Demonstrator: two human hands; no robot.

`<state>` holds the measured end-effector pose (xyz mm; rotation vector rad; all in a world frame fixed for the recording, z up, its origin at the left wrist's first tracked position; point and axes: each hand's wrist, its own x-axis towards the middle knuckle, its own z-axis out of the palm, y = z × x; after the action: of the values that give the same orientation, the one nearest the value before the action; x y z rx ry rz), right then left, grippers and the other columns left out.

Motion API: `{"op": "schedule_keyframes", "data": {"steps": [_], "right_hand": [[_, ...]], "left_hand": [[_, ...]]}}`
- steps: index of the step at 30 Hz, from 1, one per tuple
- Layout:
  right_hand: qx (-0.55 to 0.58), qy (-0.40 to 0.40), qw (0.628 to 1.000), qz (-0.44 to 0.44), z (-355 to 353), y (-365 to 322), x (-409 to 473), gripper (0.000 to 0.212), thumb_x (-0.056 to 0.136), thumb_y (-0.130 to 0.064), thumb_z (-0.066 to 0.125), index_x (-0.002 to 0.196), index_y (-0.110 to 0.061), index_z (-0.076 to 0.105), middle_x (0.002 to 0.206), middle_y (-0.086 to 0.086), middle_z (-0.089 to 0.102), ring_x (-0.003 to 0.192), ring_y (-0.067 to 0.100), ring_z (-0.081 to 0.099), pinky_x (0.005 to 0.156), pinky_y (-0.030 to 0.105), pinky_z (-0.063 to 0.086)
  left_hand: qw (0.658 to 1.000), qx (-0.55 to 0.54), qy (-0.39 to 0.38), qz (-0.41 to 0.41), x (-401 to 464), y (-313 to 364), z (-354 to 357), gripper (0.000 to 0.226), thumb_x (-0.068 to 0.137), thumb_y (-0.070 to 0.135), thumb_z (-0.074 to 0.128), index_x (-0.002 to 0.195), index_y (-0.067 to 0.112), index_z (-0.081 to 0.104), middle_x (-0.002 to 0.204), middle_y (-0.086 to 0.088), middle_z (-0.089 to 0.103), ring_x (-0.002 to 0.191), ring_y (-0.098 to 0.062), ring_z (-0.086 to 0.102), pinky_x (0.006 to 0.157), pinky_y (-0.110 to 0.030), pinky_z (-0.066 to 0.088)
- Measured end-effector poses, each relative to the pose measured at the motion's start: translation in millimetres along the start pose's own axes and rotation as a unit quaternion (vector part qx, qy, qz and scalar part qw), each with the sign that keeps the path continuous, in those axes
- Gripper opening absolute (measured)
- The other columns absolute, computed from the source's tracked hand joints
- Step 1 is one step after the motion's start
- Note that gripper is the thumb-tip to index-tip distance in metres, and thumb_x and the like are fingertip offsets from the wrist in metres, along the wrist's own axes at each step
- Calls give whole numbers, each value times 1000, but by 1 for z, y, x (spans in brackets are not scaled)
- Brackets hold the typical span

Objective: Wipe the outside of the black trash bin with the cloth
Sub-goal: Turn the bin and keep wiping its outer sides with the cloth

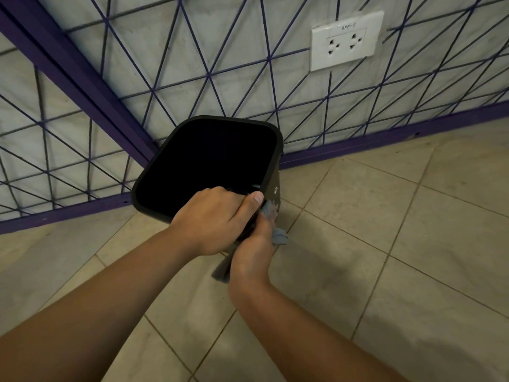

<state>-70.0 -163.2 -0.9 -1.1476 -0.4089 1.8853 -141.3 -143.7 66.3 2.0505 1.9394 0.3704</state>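
The black trash bin [209,161] stands tilted on the tiled floor, its square opening facing me. My left hand [212,221] grips the bin's near rim, fingers curled inside and thumb along the edge. My right hand [253,255] holds a grey cloth [279,235] against the bin's near right outer side, just below the left hand. Cloth ends stick out above and below the right hand. The bin's outer wall under both hands is mostly hidden.
A purple metal frame with a wire grid [192,78] stands right behind the bin against a pale wall. A white double wall socket [345,41] sits at the upper right. Beige floor tiles [385,257] spread to the right and toward me.
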Motion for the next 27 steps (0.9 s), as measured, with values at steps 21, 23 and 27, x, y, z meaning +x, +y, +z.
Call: {"op": "schedule_keyframes", "data": {"steps": [21,23,27], "right_hand": [[-5,-7,996,-83,-5,6,8,55,108,-43,28,163,-33,25,171,-6,27,161,15,18,132,48,14],[11,15,997,-75,-8,4,12,52,111,-32,26,163,-30,25,170,-6,28,160,13,20,132,45,15],[22,11,999,-44,-3,10,0,54,110,-41,29,162,-31,27,169,0,31,158,18,26,130,48,25]], "left_hand": [[999,-11,30,4,-2,-1,0,57,99,53,33,48,26,38,41,5,39,46,-12,49,48,-27,26],[999,-7,33,3,-2,-1,0,57,98,53,33,48,26,36,40,6,38,44,-12,48,48,-28,26],[1000,-7,29,2,-2,-2,1,58,98,55,30,50,25,41,42,4,43,42,-13,48,48,-28,29]]}}
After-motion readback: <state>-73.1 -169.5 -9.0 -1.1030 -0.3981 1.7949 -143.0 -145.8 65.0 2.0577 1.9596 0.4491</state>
